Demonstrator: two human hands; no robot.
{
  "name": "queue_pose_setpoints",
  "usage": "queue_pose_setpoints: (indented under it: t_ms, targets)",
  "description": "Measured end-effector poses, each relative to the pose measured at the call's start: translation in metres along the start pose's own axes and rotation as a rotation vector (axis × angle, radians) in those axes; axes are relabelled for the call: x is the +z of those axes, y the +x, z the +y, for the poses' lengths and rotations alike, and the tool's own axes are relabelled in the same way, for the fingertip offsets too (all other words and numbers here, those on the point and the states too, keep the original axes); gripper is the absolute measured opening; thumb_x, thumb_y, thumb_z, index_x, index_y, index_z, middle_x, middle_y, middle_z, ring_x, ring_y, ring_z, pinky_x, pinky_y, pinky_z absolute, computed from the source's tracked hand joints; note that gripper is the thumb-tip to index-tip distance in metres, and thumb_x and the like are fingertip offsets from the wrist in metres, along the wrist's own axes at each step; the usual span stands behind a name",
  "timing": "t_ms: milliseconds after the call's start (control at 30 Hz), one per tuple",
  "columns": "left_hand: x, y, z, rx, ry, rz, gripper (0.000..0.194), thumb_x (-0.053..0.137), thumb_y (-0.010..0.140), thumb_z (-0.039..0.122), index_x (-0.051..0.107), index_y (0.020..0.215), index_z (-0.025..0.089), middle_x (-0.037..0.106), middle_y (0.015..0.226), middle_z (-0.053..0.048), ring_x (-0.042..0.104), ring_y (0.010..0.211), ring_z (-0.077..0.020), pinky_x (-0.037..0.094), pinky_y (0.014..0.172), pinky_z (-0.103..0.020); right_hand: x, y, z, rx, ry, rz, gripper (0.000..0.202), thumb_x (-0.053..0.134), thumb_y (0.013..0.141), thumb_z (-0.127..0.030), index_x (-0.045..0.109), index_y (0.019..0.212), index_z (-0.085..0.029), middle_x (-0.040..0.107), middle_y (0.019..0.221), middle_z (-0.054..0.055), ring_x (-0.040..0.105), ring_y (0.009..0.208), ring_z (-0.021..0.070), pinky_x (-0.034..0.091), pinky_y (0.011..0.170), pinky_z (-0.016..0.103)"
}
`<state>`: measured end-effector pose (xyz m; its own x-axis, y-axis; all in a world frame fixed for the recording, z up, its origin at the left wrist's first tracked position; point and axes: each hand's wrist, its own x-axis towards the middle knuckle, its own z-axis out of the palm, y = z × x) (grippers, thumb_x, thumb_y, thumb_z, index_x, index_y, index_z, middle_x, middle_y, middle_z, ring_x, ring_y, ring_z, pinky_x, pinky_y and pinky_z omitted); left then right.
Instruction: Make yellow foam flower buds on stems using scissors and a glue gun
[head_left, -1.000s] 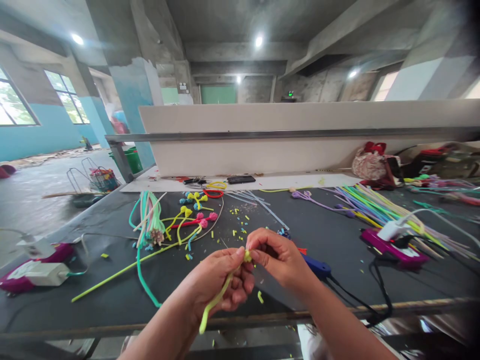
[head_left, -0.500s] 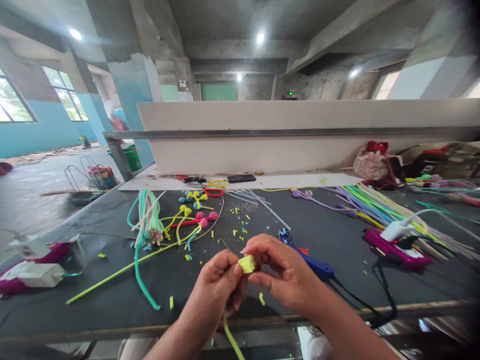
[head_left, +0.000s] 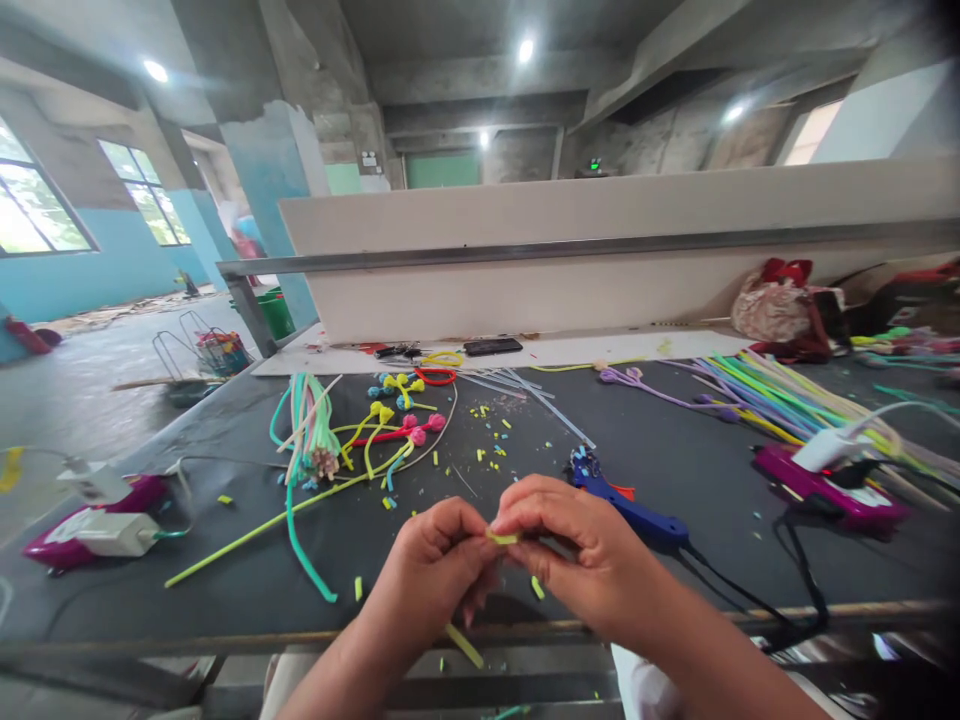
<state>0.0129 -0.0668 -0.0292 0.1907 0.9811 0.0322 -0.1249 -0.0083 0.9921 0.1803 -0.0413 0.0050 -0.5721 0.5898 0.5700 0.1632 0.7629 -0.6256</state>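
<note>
My left hand pinches a yellow cord with thumb and forefinger. Close against it, my right hand has its fingertips closed on the same yellow piece. Only a thin edge of the worked end shows; my fingers cover the rest. A loose yellow tail hangs below my left hand, past the table edge. To the right of my hands lies a blue glue gun with a black lead. Small yellow offcuts, such as one offcut, lie near my right hand.
On the dark table lie a bundle of pastel cords, knotted pink cords, clear glue sticks and a long yellow cord. Purple power strips with plugs sit at both sides. A phone lies at the back.
My fingers have closed in over the yellow knotted end, which showed as a ribbed block before and now shows only an edge. The view has shifted slightly.
</note>
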Motion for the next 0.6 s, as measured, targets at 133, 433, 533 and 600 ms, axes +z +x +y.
queue_pose_setpoints:
  t_ms: [133, 433, 533, 600]
  targets:
    - [0.0, -0.003, 0.004, -0.064, 0.039, 0.033, 0.02, 0.062, 0.072, 0.031, 0.051, 0.064, 0.016, 0.05, 0.045, 0.005, 0.042, 0.034, -0.0052, 0.034, 0.032, -0.015, 0.002, 0.001, -0.001, -0.001, 0.001, -0.03, 0.019, 0.055, 0.08, -0.007, 0.063, 0.088, -0.021, 0.061, 0.085, 0.004, 0.059, 0.08, 0.0141, 0.048, 0.071, 0.025]
    - [0.002, -0.01, 0.006, 0.131, -0.032, 0.135, 0.014, 0.064, 0.07, 0.021, 0.056, 0.08, 0.015, 0.06, 0.063, 0.001, 0.052, 0.051, -0.008, 0.044, 0.043, -0.017, 0.011, 0.005, 0.003, 0.355, 0.434, -0.013, 0.009, 0.06, 0.081, -0.024, 0.057, 0.089, -0.022, 0.057, 0.077, -0.001, 0.056, 0.066, 0.0108, 0.044, 0.059, 0.023]
    - [-0.001, -0.009, 0.007, 0.122, -0.024, 0.144, 0.012, 0.062, 0.073, 0.024, 0.058, 0.078, 0.014, 0.056, 0.059, 0.002, 0.052, 0.049, -0.008, 0.045, 0.043, -0.018, 0.014, 0.005, 0.002, 0.428, 0.571, 0.006, 0.019, 0.063, 0.079, -0.028, 0.051, 0.092, -0.023, 0.056, 0.077, -0.002, 0.056, 0.067, 0.0106, 0.044, 0.061, 0.023]
    - [-0.002, -0.008, 0.007, 0.093, -0.021, 0.151, 0.014, 0.062, 0.073, 0.027, 0.057, 0.077, 0.014, 0.056, 0.056, 0.003, 0.051, 0.047, -0.0081, 0.046, 0.042, -0.019, 0.015, 0.004, 0.001, 0.431, 0.564, 0.002, 0.02, 0.063, 0.079, -0.029, 0.05, 0.092, -0.022, 0.057, 0.08, 0.0, 0.056, 0.071, 0.0119, 0.044, 0.065, 0.025]
